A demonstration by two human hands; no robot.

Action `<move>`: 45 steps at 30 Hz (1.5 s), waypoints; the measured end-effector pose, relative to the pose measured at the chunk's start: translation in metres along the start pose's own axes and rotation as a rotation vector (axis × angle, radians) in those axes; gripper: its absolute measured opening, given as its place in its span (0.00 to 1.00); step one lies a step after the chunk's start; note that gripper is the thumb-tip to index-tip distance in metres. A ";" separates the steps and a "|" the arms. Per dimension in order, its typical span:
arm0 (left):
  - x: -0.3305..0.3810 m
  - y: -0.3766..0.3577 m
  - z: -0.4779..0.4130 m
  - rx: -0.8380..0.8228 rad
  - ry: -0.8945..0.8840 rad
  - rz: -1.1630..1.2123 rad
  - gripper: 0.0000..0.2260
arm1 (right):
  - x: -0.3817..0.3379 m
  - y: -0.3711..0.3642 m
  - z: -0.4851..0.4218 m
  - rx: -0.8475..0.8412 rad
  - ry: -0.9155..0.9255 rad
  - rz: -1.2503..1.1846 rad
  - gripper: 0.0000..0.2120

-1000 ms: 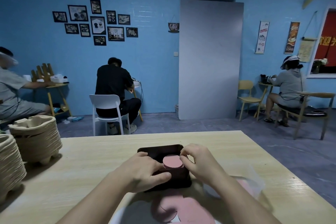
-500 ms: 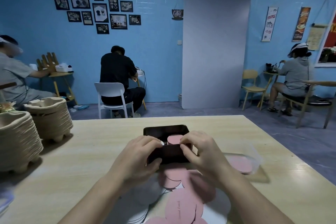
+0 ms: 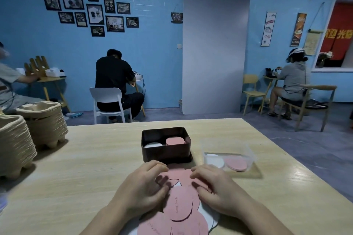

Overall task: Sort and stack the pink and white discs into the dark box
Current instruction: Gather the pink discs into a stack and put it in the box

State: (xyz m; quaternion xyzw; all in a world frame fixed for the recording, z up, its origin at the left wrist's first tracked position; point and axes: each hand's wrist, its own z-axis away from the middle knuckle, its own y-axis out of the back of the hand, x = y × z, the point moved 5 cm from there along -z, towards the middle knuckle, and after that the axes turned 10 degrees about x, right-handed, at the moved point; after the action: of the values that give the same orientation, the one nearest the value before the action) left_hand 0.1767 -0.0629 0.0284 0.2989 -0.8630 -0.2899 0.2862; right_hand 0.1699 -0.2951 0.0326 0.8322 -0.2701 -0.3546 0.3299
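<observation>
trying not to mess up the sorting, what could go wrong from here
The loose pink discs overlap under the left hand and right hand, so several may lift together. White discs lie half hidden beneath them and might land on the pink stack in the box. That stack sits higher than the white stack and may slip.

The wooden table (image 3: pixel 95 168) carries a dark box (image 3: pixel 166 151) at its middle, a clear plastic tub (image 3: pixel 249 151) just right of it, loose pink and white discs (image 3: pixel 181 206) at the near edge, and two stacks of pulp trays (image 3: pixel 44 126) along the left edge.
</observation>
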 end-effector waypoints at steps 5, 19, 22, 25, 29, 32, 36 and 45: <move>-0.001 -0.003 0.000 -0.042 0.011 -0.029 0.16 | -0.006 -0.002 0.002 -0.099 -0.028 -0.057 0.21; -0.003 0.001 0.001 0.014 0.062 0.034 0.11 | -0.038 -0.019 -0.013 -0.345 0.095 -0.149 0.24; -0.003 0.001 0.001 0.001 0.068 0.037 0.12 | -0.033 -0.021 -0.012 -0.359 0.095 -0.135 0.26; -0.003 0.001 0.002 -0.005 0.069 0.029 0.11 | -0.033 -0.019 -0.012 -0.301 0.083 -0.193 0.23; -0.002 0.003 0.001 -0.008 0.060 0.008 0.11 | -0.022 -0.008 -0.011 -0.137 -0.018 -0.303 0.19; 0.002 0.003 0.001 -0.034 0.024 -0.038 0.10 | -0.005 0.004 -0.009 0.064 -0.053 -0.255 0.17; 0.008 0.001 -0.002 -0.075 -0.037 -0.095 0.09 | 0.006 0.004 -0.004 0.162 -0.055 -0.129 0.19; 0.013 -0.006 -0.009 -0.270 -0.073 -0.085 0.25 | 0.014 -0.004 0.002 0.175 -0.033 -0.088 0.17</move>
State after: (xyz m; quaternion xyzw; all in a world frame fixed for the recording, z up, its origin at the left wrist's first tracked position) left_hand 0.1763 -0.0791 0.0345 0.2834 -0.8125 -0.4257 0.2797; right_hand 0.1779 -0.3026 0.0230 0.8629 -0.2686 -0.3572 0.2358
